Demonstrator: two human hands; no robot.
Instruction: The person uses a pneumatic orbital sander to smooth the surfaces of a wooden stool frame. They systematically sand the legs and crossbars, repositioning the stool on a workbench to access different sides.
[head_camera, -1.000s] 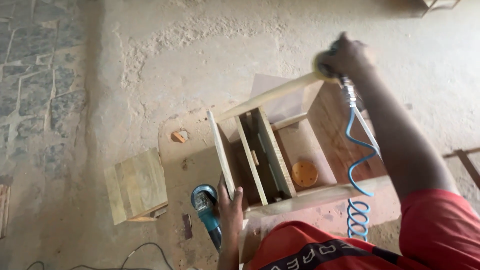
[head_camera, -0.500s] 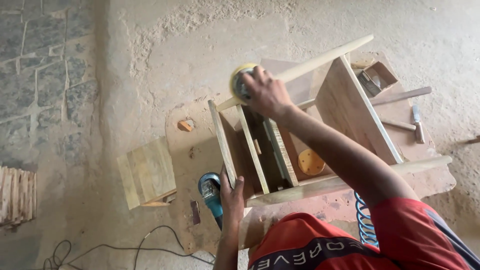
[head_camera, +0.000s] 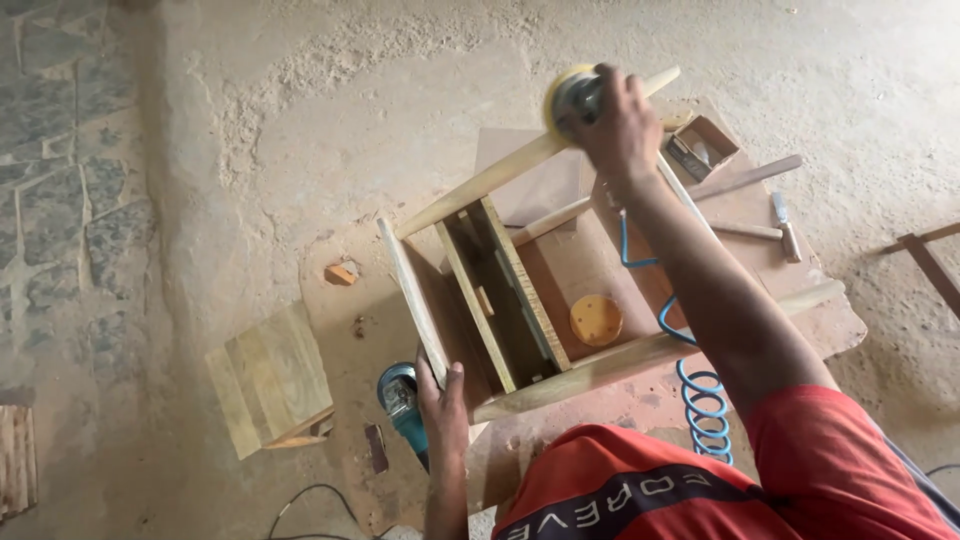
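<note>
Right hand (head_camera: 622, 125): closed over a round sander (head_camera: 572, 97), yellow pad pressed against the upper rail of a wooden frame (head_camera: 520, 300); arm stretched far forward and nearly straight, wrist bent down, probably to keep the pad flat on the rounded rail.

Left hand (head_camera: 443, 395): clamped on the near corner of the frame, thumb on top and fingers wrapped under the slanted board, forearm coming straight up from below; looks like a brace to stop the piece shifting under the sander.

Wooden frame: lying tilted on the worktop (head_camera: 830, 320), two long pale rails running diagonally, cross slats and a box-like middle between them, open side up.

Blue coiled hose (head_camera: 700, 405): trailing from the sander along the right arm and down toward the body, slack.

Round orange disc (head_camera: 596, 320): lying flat inside the frame, below the slats.

Teal power tool (head_camera: 400, 395): on the worktop just beside the left hand, idle.

Small open box (head_camera: 702, 150): beyond the right wrist, near the far rail.

Hammer (head_camera: 765, 232) and chisel (head_camera: 784, 222): on the worktop to the right, well apart from both hands.

Wooden block (head_camera: 268, 378): on the floor (head_camera: 250, 120) to the left; small orange scrap (head_camera: 343, 272) nearby. Sawdust across the floor.
</note>
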